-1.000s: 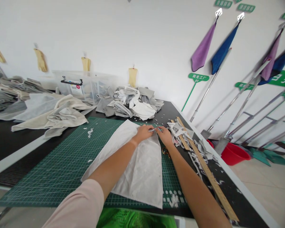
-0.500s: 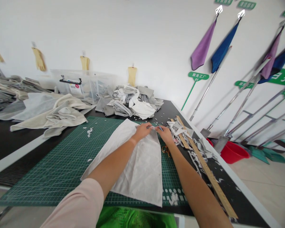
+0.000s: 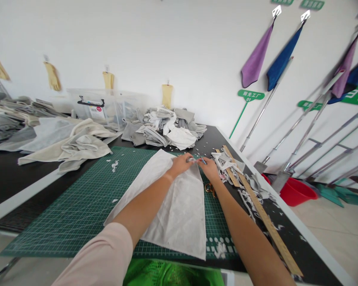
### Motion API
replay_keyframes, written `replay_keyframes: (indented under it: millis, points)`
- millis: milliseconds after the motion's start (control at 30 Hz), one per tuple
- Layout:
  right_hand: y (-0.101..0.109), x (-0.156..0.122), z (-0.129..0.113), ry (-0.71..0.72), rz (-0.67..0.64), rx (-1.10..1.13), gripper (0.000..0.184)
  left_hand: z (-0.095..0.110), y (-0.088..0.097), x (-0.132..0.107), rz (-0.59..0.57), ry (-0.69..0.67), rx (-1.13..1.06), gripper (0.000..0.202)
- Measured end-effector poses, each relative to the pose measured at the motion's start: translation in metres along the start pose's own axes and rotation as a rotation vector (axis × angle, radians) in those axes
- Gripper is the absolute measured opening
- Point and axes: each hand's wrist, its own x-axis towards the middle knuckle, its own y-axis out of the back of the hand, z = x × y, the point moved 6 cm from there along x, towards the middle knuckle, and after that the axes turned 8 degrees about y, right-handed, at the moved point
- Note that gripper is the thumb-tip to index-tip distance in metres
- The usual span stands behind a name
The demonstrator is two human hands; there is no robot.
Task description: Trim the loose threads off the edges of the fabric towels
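Observation:
A pale grey-white cloth [image 3: 179,222] lies spread over a green cutting mat [image 3: 77,214]. At its far right corner, my left hand [image 3: 181,163] is closed, pinching the raised edge of the fabric. Just to the right, my right hand [image 3: 209,168] closes on a slim blue tool [image 3: 203,161], its fingers also close to that edge. The tool's exact kind is too small to tell. Gold-handled scissors [image 3: 209,188] lie on the mat beside my right forearm, partly hidden by it.
Wooden rulers [image 3: 265,218] and a heap of fabric scraps [image 3: 223,162] lie along the right side. Behind the mat is a cloth pile [image 3: 167,127]; more cloths [image 3: 74,143] and a clear plastic bin [image 3: 91,105] are at left. A red bucket [image 3: 296,191] stands on the floor.
The view has shifted slightly. Both hands stay at the cloth's far corner, with only a small change in how the pinched edge sits between them.

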Motion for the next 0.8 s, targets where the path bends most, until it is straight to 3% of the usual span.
replay_keyframes:
  millis: [167,433,633,800]
  points:
    - [-0.002,0.000,-0.002,0.050,-0.018,0.012,0.038,0.006,-0.003,-0.002,-0.030,-0.103,0.031,0.025]
    - [-0.007,0.000,0.000,0.032,-0.048,0.020,0.041,-0.011,-0.008,0.009,-0.042,0.011,-0.168,0.026]
    - [-0.009,-0.001,-0.001,0.026,-0.075,0.002,0.049,-0.014,-0.011,0.015,-0.105,-0.024,-0.400,0.029]
    - [-0.009,-0.003,-0.005,0.033,-0.093,0.013,0.053,-0.012,-0.011,0.015,-0.130,-0.053,-0.442,0.033]
